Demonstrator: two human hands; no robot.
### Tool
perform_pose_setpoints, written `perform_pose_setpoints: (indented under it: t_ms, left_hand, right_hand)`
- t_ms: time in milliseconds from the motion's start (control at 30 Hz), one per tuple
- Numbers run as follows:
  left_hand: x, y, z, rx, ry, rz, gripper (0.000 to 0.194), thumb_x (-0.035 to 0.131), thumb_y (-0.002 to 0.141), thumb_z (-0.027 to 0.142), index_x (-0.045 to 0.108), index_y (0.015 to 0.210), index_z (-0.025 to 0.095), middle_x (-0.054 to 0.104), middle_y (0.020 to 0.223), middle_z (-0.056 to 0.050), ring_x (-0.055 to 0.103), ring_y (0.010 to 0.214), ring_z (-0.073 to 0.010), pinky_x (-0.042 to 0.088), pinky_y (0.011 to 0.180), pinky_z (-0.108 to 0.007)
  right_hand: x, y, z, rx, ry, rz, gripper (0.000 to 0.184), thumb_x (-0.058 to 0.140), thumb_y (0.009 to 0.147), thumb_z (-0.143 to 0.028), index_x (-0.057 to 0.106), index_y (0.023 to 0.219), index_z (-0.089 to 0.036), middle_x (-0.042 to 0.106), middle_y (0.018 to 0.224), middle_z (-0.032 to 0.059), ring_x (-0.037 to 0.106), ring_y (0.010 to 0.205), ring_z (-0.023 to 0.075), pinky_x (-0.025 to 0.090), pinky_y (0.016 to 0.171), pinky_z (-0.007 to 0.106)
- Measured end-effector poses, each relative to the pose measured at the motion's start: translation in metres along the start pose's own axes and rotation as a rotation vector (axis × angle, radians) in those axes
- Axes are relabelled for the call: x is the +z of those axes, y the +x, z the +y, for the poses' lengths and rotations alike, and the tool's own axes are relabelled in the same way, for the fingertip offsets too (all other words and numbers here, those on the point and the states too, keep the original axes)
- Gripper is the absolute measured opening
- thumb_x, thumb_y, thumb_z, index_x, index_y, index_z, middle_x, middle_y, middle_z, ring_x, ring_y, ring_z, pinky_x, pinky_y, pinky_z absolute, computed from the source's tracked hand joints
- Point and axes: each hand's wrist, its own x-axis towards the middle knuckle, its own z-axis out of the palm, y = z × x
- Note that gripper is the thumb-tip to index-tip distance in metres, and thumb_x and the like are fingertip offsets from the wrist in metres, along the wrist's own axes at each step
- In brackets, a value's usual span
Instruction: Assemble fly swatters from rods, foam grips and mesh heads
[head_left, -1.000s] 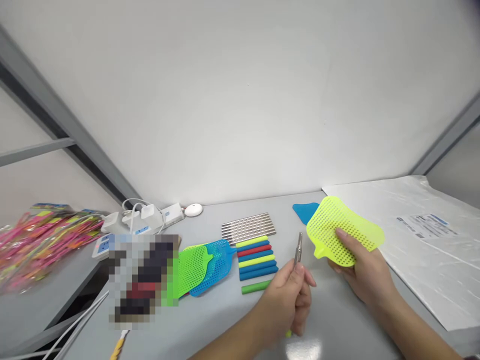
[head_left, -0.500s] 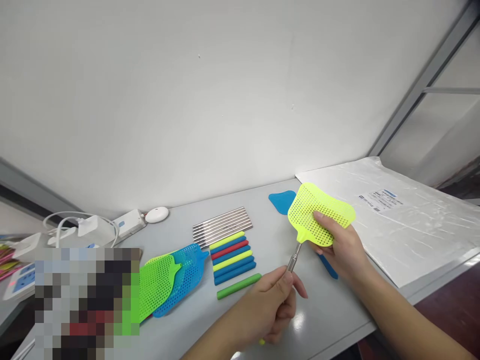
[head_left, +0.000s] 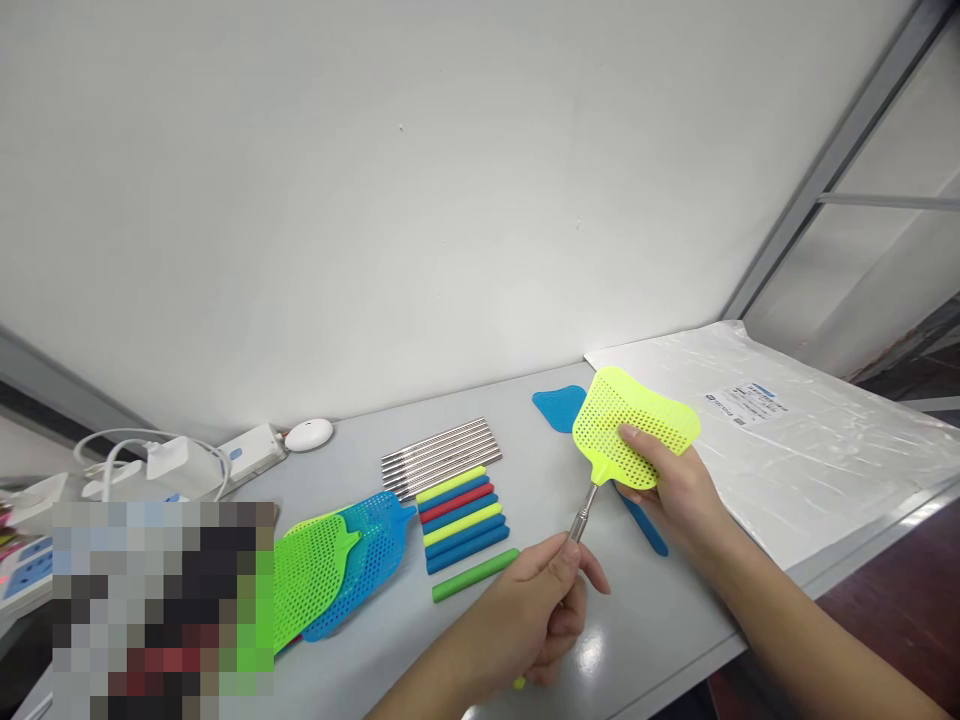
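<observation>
My right hand (head_left: pixel 675 495) grips a yellow mesh swatter head (head_left: pixel 634 425) above the grey table (head_left: pixel 375 640). A thin metal rod (head_left: pixel 583 513) runs from the head's neck down into my left hand (head_left: pixel 536 615), which is closed around it. A bit of yellow handle shows below my left fist. Under my right hand lies a blue swatter (head_left: pixel 559 405), partly hidden.
Left of my hands lie a green foam sleeve (head_left: pixel 475 574), a row of coloured sleeves (head_left: pixel 461 518), a bundle of metal rods (head_left: pixel 441 456) and green and blue swatter heads (head_left: pixel 337 560). White plastic-wrapped sheets (head_left: pixel 787 440) cover the right; chargers and cables (head_left: pixel 187 462) sit at the back left.
The view has swung right. The rod's tip and the yellow head were apart; now the rod sits in the head's neck, with both hands closer together.
</observation>
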Motion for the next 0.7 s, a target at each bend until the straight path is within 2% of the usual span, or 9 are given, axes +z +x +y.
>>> perform_pose_setpoints:
  t_ms: [167, 267, 467, 700]
  left_hand:
    - [-0.0021, -0.0015, 0.0027, -0.010, -0.014, -0.023, 0.036, 0.040, 0.096, 0.054, 0.055, 0.092, 0.021, 0.031, 0.056, 0.009, 0.017, 0.039, -0.0051, 0.019, 0.035, -0.017]
    - [-0.0024, -0.0019, 0.0036, 0.000, -0.013, -0.041, 0.036, 0.039, 0.097, 0.052, 0.055, 0.092, 0.021, 0.028, 0.051, 0.010, 0.019, 0.038, -0.0061, 0.026, 0.036, -0.017]
    - [-0.0016, -0.0009, 0.0042, 0.069, -0.004, -0.035, 0.034, 0.040, 0.097, 0.047, 0.057, 0.091, 0.019, 0.029, 0.051, 0.010, 0.021, 0.037, -0.0060, 0.036, 0.036, -0.017]
    - [-0.0016, 0.0008, 0.0082, 0.059, -0.006, -0.050, 0.033, 0.042, 0.096, 0.048, 0.056, 0.090, 0.019, 0.030, 0.049, 0.010, 0.021, 0.037, -0.0061, 0.040, 0.036, -0.018]
  right_hand:
    - [-0.0040, 0.0019, -0.0027, -0.008, -0.088, -0.027, 0.020, 0.067, 0.083, -0.038, 0.063, 0.088, -0.019, 0.055, 0.071, -0.0001, 0.046, 0.049, 0.0102, 0.032, 0.034, 0.021]
    - [-0.0060, 0.0020, -0.0034, 0.001, -0.114, -0.048, 0.020, 0.067, 0.084, -0.038, 0.063, 0.088, -0.019, 0.055, 0.070, -0.0002, 0.045, 0.048, 0.0098, 0.032, 0.034, 0.021]
    - [-0.0053, -0.0002, -0.0035, 0.008, -0.110, -0.016, 0.018, 0.068, 0.084, -0.037, 0.061, 0.086, -0.021, 0.052, 0.069, -0.0021, 0.044, 0.049, 0.0096, 0.033, 0.035, 0.021]
    - [-0.0036, -0.0002, -0.0043, 0.014, -0.144, -0.007, 0.022, 0.068, 0.082, -0.040, 0.060, 0.086, -0.020, 0.054, 0.070, -0.0008, 0.043, 0.047, 0.0099, 0.032, 0.035, 0.023]
